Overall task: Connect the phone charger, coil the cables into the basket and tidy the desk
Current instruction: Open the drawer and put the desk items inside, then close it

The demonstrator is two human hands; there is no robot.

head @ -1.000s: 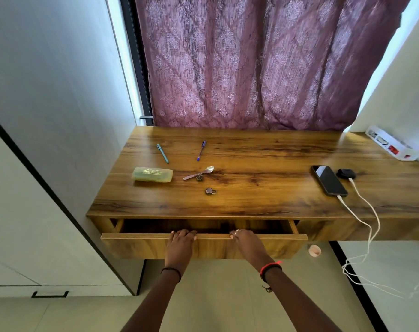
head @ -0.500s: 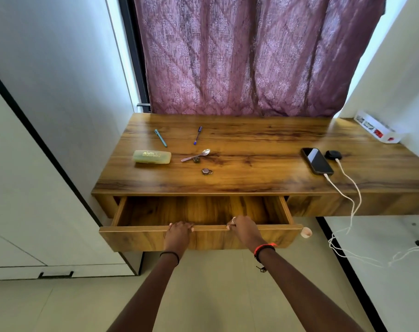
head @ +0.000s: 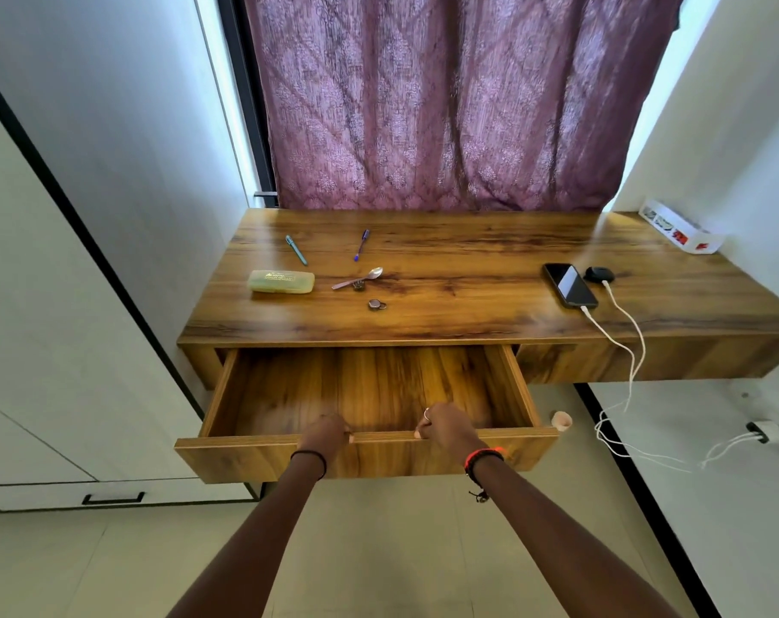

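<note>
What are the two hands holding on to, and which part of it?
Both the left hand and the right hand grip the drawer by the top edge of its front panel, fingers curled over it.

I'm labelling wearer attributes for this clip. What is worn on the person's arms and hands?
Both forearms are bare, with no sleeves in view. The left hand has a thin black band at its wrist. The right hand has a ring on one finger, and its wrist carries a red-orange and black band with a small dark dangling piece.
</note>
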